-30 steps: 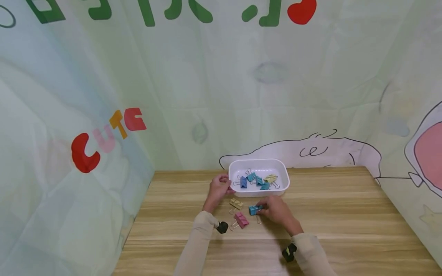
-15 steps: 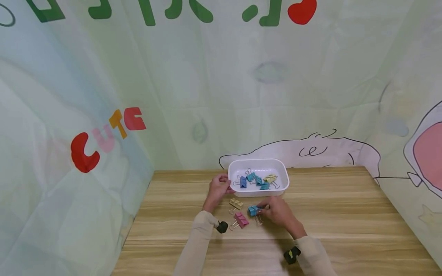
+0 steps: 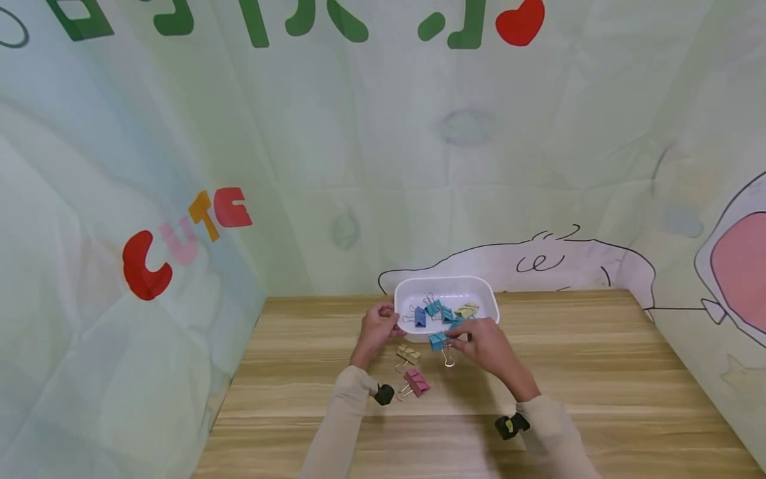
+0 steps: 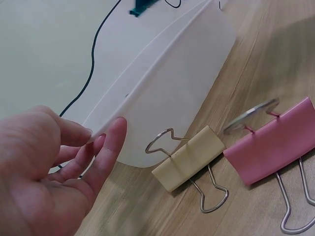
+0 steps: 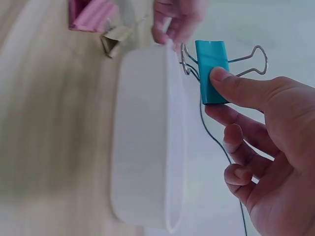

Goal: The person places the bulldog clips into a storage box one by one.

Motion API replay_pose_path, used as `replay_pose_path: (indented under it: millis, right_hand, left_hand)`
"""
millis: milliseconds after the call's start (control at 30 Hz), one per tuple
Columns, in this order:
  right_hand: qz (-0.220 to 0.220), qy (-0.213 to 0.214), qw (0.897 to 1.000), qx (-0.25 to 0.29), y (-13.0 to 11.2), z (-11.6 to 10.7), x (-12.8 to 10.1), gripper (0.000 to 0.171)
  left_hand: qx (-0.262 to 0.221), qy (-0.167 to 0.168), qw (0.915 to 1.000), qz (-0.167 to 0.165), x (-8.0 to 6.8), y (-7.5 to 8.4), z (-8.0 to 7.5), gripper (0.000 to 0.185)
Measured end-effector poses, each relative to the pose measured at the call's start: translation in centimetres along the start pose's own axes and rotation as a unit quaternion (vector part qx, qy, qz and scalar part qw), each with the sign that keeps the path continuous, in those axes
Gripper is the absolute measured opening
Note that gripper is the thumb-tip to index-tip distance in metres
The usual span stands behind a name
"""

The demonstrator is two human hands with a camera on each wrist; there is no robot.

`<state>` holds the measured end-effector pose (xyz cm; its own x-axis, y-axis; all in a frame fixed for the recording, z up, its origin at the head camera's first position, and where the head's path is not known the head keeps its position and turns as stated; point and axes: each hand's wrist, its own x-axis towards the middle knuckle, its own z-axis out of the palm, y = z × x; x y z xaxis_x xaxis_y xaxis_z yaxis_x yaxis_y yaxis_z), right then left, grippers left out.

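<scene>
A teal binder clip (image 5: 210, 69) is pinched between thumb and index finger of my right hand (image 5: 275, 128); in the head view it overlaps the near rim of the white tray (image 3: 487, 296). My left hand (image 4: 54, 167) grips the left end of that tray by its rim, thumb on top and fingers beneath. Inside the tray lie a blue binder clip (image 3: 420, 317), several teal ones and a yellow clip (image 3: 467, 311). On the table in front sit a beige binder clip (image 4: 189, 158) and a pink binder clip (image 4: 275, 142).
The wooden table (image 3: 287, 406) runs back to a printed cloth backdrop (image 3: 335, 166) right behind the tray. Each wrist carries a small black device, such as the one at the right wrist (image 3: 511, 426).
My right hand has lifted the teal binder clip off the table and carried it away from me to the tray's near rim. The left hand keeps its hold on the tray.
</scene>
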<state>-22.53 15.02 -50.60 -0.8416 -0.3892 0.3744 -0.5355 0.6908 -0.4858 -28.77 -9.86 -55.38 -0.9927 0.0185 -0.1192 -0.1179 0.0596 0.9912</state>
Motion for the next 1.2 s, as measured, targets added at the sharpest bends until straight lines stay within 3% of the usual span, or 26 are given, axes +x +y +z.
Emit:
replay_pose_path:
  millis: [200, 500, 700, 1033, 1200]
  right_hand:
    - [0.009, 0.004, 1.0, -0.016, 0.2, -1.1, 2.1, 0.012]
    - [0.045, -0.023, 0.999, -0.016, 1.1, -1.8, 4.9, 0.013]
    - [0.055, -0.045, 0.997, -0.019, 1.2, -1.9, 5.9, 0.017]
    - [0.047, -0.043, 0.998, -0.029, 1.4, -1.5, 6.7, 0.016]
    - [0.064, -0.067, 0.995, -0.046, 1.6, -1.3, 6.6, 0.037]
  left_hand:
    - [0.006, 0.002, 1.0, -0.005, -0.2, 0.1, -0.1, 0.034]
    - [0.005, 0.002, 0.9999, -0.01, -0.2, -0.3, 0.0, 0.034]
    - [0.006, -0.001, 1.0, -0.007, -0.3, -0.2, 0.0, 0.034]
    - [0.002, -0.006, 1.0, -0.006, -0.4, 0.0, -0.1, 0.034]
    - [-0.004, -0.006, 0.9999, -0.009, -0.4, 0.4, -0.1, 0.033]
